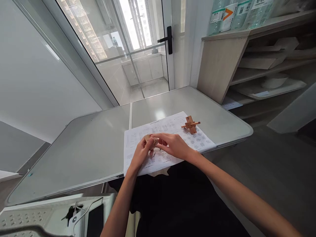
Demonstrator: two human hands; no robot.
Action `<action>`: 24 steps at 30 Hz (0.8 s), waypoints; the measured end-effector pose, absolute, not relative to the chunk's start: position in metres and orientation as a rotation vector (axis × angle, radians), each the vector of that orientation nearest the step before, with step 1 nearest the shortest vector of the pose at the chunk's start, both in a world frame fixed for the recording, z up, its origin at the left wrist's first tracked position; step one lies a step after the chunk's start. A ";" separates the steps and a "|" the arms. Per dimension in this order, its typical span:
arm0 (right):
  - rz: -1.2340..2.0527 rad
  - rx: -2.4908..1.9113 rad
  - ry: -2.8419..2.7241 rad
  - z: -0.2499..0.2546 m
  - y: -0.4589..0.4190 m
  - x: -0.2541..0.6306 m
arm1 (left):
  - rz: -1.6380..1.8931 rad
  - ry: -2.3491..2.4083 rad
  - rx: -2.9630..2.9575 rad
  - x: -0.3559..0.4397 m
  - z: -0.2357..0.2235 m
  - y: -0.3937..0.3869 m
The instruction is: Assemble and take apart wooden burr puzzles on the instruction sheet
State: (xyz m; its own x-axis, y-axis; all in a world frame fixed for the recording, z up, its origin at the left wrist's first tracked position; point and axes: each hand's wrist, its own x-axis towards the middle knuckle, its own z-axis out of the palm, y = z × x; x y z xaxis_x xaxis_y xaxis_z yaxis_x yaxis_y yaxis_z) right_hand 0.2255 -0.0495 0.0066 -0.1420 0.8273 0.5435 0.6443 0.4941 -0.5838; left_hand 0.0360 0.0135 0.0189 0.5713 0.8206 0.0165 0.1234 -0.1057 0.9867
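Note:
My left hand (141,152) is closed around a small light-brown wooden puzzle piece (155,142) with dark marks on it, held just above printed sheets (133,135). From the other side my right hand (174,145) meets it, its thumb and fingers bent in on the same piece. My fingers cover much of the wood, so its full shape is hidden. To the right, on the sheets, rests a brown wooden assembly of crossed pieces (191,129) with a thin rod through it and black markings.
The sheets lie on a grey folding table (103,141) near its front edge. Beyond stands a glass door with a black handle (169,40). A wooden shelf (222,62) with bottles (217,16) is at the right. Keys (71,212) and a black phone-like slab (95,220) lie lower left.

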 end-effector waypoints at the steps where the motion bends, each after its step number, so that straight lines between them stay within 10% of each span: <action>1: 0.267 -1.230 -1.855 0.007 -0.048 0.225 | 0.726 0.808 1.575 0.038 0.019 0.014; 24: 0.343 -1.324 -1.601 -0.010 -0.036 0.226 | 0.855 0.837 1.402 0.036 -0.001 0.019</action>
State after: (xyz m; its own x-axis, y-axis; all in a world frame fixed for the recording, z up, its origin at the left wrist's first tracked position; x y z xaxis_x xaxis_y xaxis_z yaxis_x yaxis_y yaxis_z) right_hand 0.2261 -0.0362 -0.0099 0.0869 0.8622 0.4991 0.5818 0.3627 -0.7279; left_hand 0.0357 0.0194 -0.0012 0.4652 0.8851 0.0105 -0.0084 -0.0074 0.9999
